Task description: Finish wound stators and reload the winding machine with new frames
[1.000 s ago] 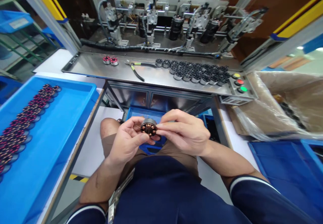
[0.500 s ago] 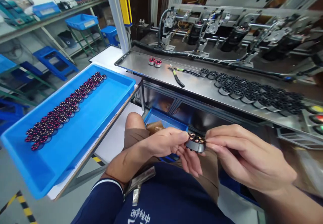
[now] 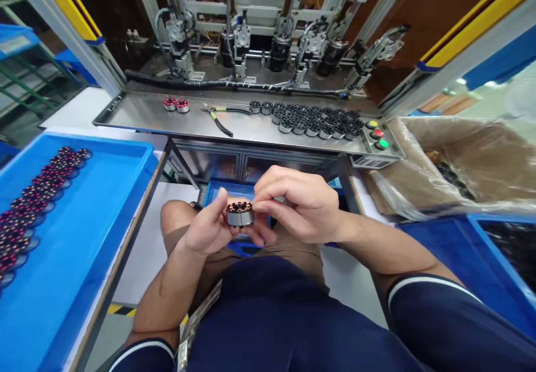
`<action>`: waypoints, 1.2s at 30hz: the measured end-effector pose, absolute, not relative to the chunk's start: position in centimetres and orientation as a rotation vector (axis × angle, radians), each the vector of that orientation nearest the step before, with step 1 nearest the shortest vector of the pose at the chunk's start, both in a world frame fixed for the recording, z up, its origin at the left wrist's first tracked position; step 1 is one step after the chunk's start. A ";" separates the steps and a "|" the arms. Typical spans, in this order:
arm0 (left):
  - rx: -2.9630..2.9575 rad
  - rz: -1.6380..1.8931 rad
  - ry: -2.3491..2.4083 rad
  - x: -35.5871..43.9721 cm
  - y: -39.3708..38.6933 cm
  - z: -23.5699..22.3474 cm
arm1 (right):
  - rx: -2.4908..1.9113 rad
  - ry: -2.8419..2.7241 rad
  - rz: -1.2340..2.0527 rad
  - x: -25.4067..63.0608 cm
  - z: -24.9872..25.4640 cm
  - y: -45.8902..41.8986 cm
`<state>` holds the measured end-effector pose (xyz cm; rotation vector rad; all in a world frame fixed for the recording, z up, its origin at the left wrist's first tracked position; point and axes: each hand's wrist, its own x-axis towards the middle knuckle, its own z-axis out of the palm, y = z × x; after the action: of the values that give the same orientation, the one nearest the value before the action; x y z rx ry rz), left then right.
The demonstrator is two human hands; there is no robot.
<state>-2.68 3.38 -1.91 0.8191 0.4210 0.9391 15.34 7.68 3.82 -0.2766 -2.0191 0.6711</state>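
A motor stator with a grey metal rim and copper windings on top is held in front of my lap. My left hand grips it from the left, thumb raised beside the rim and fingers beneath. At its right edge, the thumb and forefinger of my right hand are pinched together, touching the rim. Whatever lies between those fingertips is too small to make out. Beyond, black stators stand in rows on the metal ledge. Green-and-black cutting pliers lie left of them, near two red-topped stators.
A blue tray with rows of red-and-copper stators stands at left. Behind the ledge is a machine with several fixtures. At right are a button box, a plastic-lined carton and a blue bin.
My view has swung right, bringing the button box, carton and right-hand bin into clearer sight. Both hands stay at the stator, the right still pinching at its edge.
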 end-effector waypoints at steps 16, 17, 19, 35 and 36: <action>0.980 1.198 0.595 -1.9 3.9 -1.7 | -0.273 -1.923 0.716 16.1 2.9 7.8; 0.997 1.064 0.596 -1.9 3.9 -1.6 | -0.261 -1.930 0.725 16.2 2.9 7.8; 1.037 0.924 0.572 -1.9 3.8 -1.5 | -0.266 -1.929 0.732 16.3 2.9 7.9; 1.181 1.428 0.804 -1.4 3.2 -2.6 | -0.362 -1.819 0.661 16.3 2.1 8.4; 1.204 1.417 0.812 -1.4 3.2 -2.6 | -0.354 -1.823 0.668 16.3 2.1 8.4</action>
<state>-1.44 3.15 -2.64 1.2040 0.8118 1.4171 16.28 8.42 2.15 -0.3536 -1.8229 0.6681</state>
